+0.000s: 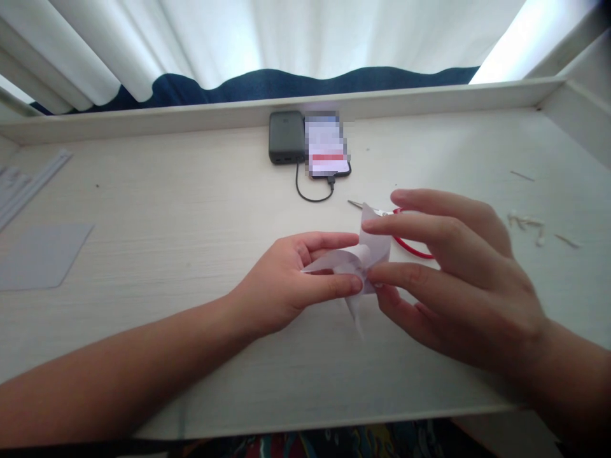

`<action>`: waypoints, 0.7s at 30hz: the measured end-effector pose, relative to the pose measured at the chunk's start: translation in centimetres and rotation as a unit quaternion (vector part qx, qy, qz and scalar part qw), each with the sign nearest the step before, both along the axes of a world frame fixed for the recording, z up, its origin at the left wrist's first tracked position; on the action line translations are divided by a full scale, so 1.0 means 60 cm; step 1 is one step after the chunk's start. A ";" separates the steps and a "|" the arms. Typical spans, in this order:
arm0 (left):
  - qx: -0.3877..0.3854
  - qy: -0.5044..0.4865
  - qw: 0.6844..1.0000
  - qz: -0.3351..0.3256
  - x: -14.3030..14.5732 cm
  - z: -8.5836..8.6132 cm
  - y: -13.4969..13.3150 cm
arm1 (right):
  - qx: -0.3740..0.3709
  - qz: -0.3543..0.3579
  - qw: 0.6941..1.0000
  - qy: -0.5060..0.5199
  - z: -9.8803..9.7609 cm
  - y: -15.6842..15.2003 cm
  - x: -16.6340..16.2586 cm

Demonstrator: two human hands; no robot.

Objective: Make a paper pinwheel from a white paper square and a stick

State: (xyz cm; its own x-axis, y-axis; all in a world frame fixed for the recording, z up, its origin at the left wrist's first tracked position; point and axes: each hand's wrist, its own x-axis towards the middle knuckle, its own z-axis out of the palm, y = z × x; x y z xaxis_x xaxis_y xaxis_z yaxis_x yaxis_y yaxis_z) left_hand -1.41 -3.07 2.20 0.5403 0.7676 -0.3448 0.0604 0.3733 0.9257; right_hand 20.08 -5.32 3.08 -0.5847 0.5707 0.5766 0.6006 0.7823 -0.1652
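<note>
Over the counter (pixel 267 381), I have white paper (pixel 375 247) between near and far edges, curled into pointed, blade-like flaps around its middle, one narrow tip toward the near edge. My left grip (pixel 286 280) is clamped on it; my right grip (pixel 477 286) touches it, whether pinching I cannot tell. Beyond lie red-handled scissors (pixel 414 249).

At the far middle of the white counter (pixel 191 203) lies a dark power bank (pixel 286 136), with a phone (pixel 327 144), its screen blurred, just right of it. A black cable (pixel 314 201) loops on their near side. White curtains (pixel 305 38) hang beyond the far edge.
</note>
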 end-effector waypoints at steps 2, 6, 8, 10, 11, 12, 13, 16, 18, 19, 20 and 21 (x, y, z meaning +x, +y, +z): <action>0.005 -0.001 1.000 0.003 0.002 -0.001 -0.002 | -0.001 -0.002 1.000 0.000 -0.001 0.000 -0.001; 0.013 0.005 1.000 -0.002 0.005 0.001 -0.003 | -0.002 -0.004 1.000 -0.004 -0.002 0.000 -0.003; 0.020 0.015 1.000 0.001 0.005 0.003 -0.002 | -0.002 -0.003 1.000 -0.005 -0.002 0.000 -0.003; 0.029 0.025 0.999 0.005 0.005 0.004 -0.002 | -0.003 -0.003 1.000 -0.005 -0.001 0.000 -0.002; 0.033 0.028 0.999 0.008 0.005 0.004 -0.002 | -0.004 -0.001 1.000 -0.006 0.000 0.001 -0.001; 0.036 0.031 0.999 0.010 0.004 0.004 -0.002 | -0.005 -0.001 1.000 -0.007 0.000 0.001 -0.001; 0.037 0.032 0.999 0.014 0.004 0.003 -0.003 | -0.006 0.000 1.000 -0.007 -0.001 0.002 -0.001; 0.033 0.032 0.999 0.023 0.003 0.001 -0.003 | -0.008 0.003 1.000 -0.007 -0.002 0.003 -0.001; 0.027 0.026 0.999 0.028 0.004 0.001 -0.004 | -0.011 0.005 1.000 -0.007 -0.003 0.004 -0.004; 0.023 0.023 0.999 0.029 0.004 0.000 -0.004 | -0.013 0.006 1.000 -0.008 -0.003 0.004 -0.005; 0.018 0.019 0.999 0.030 0.004 0.000 -0.004 | -0.014 0.006 1.000 -0.009 -0.003 0.004 -0.006; 0.013 0.015 0.999 0.031 0.004 0.000 -0.004 | -0.016 0.006 1.000 -0.009 -0.003 0.004 -0.007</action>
